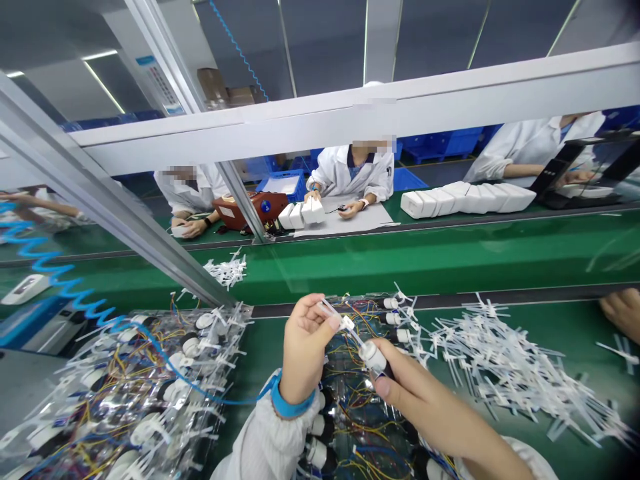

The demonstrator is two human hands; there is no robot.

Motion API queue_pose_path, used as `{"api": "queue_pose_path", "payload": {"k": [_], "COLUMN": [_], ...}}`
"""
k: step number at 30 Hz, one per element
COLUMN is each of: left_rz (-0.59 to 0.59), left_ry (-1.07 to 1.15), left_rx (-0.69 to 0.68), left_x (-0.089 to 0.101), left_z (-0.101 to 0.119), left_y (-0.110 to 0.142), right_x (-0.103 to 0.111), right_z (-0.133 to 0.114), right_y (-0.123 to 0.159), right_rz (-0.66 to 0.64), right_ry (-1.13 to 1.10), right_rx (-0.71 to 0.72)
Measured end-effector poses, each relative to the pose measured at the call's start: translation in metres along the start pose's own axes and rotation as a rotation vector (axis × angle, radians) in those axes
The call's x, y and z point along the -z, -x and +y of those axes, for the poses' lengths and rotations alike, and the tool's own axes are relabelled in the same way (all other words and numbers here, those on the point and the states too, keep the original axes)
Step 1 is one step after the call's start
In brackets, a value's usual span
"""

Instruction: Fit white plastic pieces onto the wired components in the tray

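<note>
My left hand (309,337) pinches one end of a clear tube piece with a white fitting (347,323) at its middle. The other end of the tube meets the white top of a small white-and-black cylindrical part (373,359); whether it is pushed on, I cannot tell. Wrapped round that cylinder, my right hand (407,383) holds it tilted toward the left hand. Under both hands lies a clear tray (345,383) with similar cylinders and yellow, red and blue wires. A blue strap (293,403) circles my left wrist.
Loose tube pieces (510,360) are heaped on the green bench at right. Wired parts with tube pieces (150,387) fill the left. A blue coiled cord (65,267) crosses the left side. Beyond the metal frame (320,130), co-workers sit. Another person's hand (623,312) rests at the right edge.
</note>
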State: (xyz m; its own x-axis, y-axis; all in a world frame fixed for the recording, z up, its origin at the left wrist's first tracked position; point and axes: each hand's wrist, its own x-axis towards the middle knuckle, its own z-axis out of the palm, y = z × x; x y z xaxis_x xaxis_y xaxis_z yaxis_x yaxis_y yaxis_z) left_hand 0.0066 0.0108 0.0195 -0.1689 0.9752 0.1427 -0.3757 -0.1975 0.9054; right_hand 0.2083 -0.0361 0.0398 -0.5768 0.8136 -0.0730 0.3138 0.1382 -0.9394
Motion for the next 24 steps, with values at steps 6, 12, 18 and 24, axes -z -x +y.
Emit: {"api": "queue_pose_path", "payload": {"k": [6,12,18,24], "left_rz": [-0.091,-0.328,-0.508,-0.528], "left_ry": [-0.413,-0.624,-0.758,-0.843], "left_rx": [-0.556,-0.828,-0.929,-0.969], "left_x": [0.005,0.015,0.011,0.006], "left_z": [0.001,0.006,0.007,0.007], "left_y": [0.002,0.0,-0.003,0.0], "right_x": [0.0,0.001,-0.001,0.001], "right_z": [0.0,0.001,0.0,-0.002], "right_y": [-0.002,-0.002,-0.004,-0.004], "right_rz": [0.018,0.053,0.085,0.097], "right_ry": [0.002,0.031,0.062,0.081], "right_rx": [-0.008,-0.038,-0.024,-0.027]}}
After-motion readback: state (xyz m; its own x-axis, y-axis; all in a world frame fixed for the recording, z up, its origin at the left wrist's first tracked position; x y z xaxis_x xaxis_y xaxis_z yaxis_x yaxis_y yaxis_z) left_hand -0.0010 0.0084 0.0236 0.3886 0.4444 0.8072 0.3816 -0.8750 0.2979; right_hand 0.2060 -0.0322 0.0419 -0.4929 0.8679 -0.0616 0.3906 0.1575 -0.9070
